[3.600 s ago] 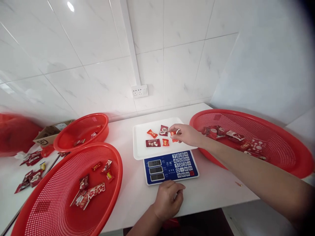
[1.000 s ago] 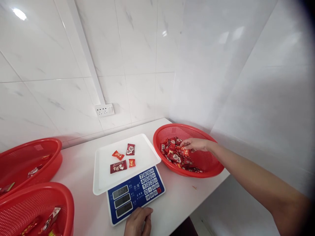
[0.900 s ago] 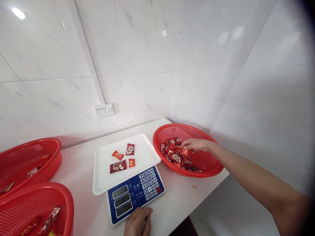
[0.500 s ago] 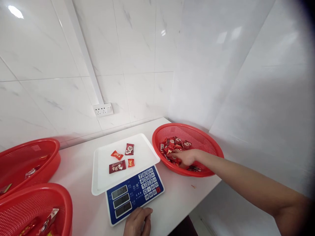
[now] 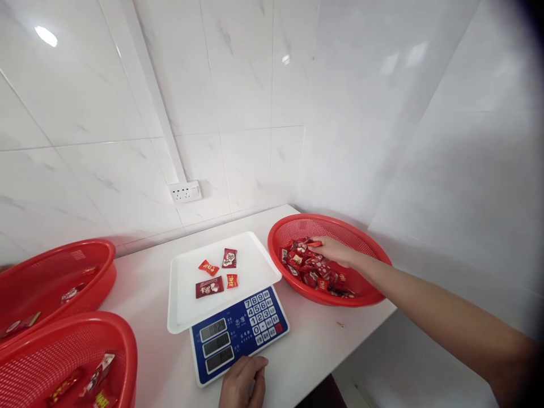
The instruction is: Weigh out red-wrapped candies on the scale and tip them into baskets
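My right hand (image 5: 335,250) reaches into the red mesh basket (image 5: 374,283) at the right, over a heap of red wrapped candies (image 5: 312,269). Its thumb and fingers pinch a small red candy (image 5: 313,244) at the far side of the heap. My left hand (image 5: 243,382) lies curled on the table edge, just in front of the blue digital scale (image 5: 239,335). The scale's white tray (image 5: 187,306) carries several red candy packets (image 5: 209,287).
Two more red mesh baskets stand at the left, a far basket (image 5: 63,258) and a near basket (image 5: 123,345), each with a few candies. A wall socket (image 5: 186,191) sits above the table. The white table ends close behind the right basket, at a tiled corner.
My right hand put a candy on the tray, then went into the right basket, dipped to the near side of the heap, and now pinches a candy at the far side. The left hand stayed put.
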`<state>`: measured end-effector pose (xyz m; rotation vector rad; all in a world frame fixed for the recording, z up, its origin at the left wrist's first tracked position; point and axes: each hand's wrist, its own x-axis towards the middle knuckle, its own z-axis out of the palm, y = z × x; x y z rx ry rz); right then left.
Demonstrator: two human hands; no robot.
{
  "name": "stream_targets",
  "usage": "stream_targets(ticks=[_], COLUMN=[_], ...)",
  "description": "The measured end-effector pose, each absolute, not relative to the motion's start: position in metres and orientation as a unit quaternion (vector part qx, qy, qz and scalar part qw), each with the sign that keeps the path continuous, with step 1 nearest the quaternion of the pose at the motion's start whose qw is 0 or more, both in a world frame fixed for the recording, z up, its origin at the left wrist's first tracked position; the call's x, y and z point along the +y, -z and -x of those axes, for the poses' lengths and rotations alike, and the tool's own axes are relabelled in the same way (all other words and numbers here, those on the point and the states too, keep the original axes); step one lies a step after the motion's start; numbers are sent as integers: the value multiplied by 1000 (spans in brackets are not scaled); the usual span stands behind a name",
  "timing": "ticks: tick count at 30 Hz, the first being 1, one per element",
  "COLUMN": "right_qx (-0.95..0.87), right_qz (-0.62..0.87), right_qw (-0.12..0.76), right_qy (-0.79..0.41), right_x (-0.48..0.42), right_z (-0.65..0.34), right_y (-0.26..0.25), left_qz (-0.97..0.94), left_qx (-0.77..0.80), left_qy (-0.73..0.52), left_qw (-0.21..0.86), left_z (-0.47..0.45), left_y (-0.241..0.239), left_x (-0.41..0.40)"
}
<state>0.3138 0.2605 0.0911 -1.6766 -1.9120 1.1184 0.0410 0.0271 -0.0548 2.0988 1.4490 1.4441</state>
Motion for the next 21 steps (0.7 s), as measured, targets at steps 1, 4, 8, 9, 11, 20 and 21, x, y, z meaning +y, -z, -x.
stream_targets(ticks=[1,4,8,9,11,20,21], right_qx=[-658,-607,-559,-551,-537,-500,-496], right_qz=[598,607,613,612,612,607,603], right_qw=[195,227,258,263,273,311,313], right_qy=[-415,-460,-496,-502,-513,-534,-541], right_x=[261,260,258,258,258,257,256], right_z=[-315,-318,-317,-317,-316,-320,-320], right_y=[-92,-92,-94,-95,-95,-96,-97], left_qz=[-712,-711,-709,-710,-710,-720,-722], left_qx=[491,491,499,500,502,496,497], left_qy=[-491,-492,-487,-485,-482,-471,-465], left_qw=[104,103,103,105,109,117,120], left_z=[-41,-41,-42,-42,-42,-40,-40], left_y=[55,56,56,56,55,52,51], left_x=[27,28,27,27,26,26,26])
